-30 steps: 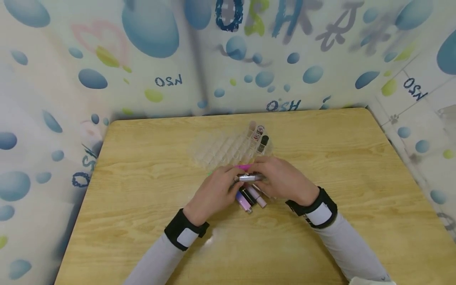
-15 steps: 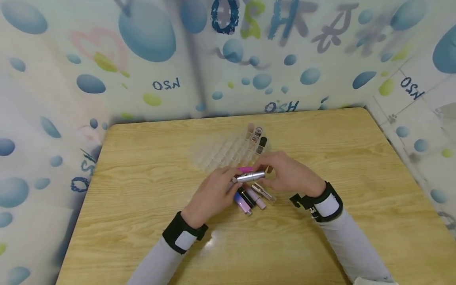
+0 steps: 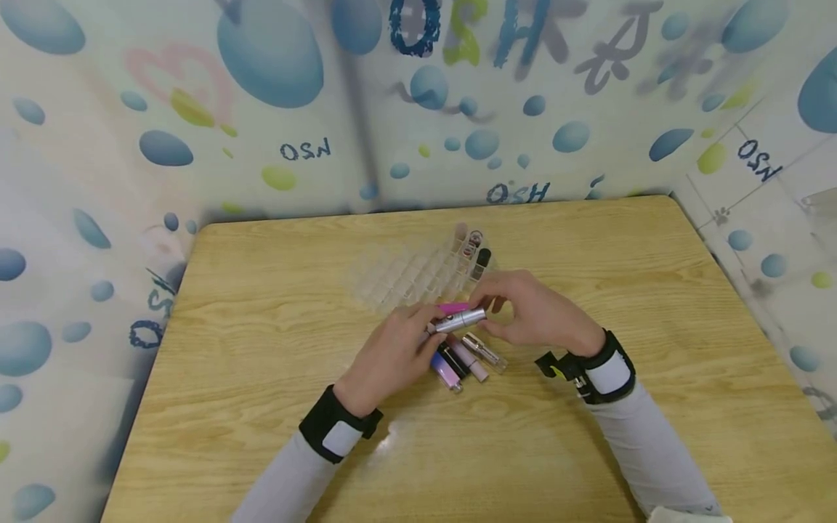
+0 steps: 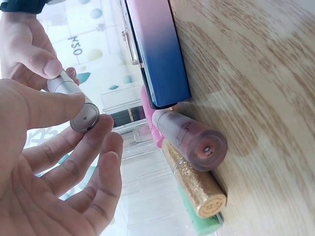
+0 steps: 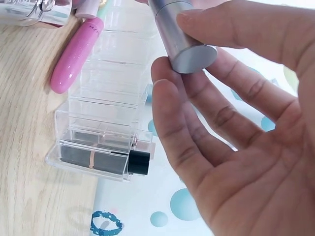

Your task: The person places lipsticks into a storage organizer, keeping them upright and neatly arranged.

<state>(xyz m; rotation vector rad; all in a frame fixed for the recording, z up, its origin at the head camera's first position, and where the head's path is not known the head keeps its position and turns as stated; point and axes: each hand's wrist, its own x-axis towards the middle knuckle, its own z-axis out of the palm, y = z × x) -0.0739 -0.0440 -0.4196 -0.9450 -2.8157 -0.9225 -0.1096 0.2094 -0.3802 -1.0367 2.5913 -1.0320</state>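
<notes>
A silver lipstick tube [image 3: 461, 319] is held above the table between both hands. My left hand [image 3: 395, 356] pinches one end of it, its thumb and fingers on either side of the round base [image 4: 84, 119] in the left wrist view. At the other end, my right hand [image 3: 543, 312] has its thumb on the tube [image 5: 179, 39] and its fingers underneath. Below lie a pink-to-blue tube [image 4: 162, 54], a lip gloss [image 4: 192, 142], a gold glitter tube [image 4: 194, 184] and a green tube [image 4: 201, 221]. A bright pink tube [image 5: 76, 59] lies beside the organizer.
Behind the hands stands a clear compartment organizer [image 3: 392, 280], with several lipsticks at its right end, including a black one [image 3: 482, 258]. A clear-and-silver tube [image 3: 484, 353] lies on the wooden table [image 3: 261, 305] by a black tube [image 3: 453, 359]. A patterned wall backs the table.
My right hand has shifted right and slightly back, uncovering the silver tube's right end and the clear-and-silver tube below. The silver tube now tilts up to the right. My left hand stays nearly in place.
</notes>
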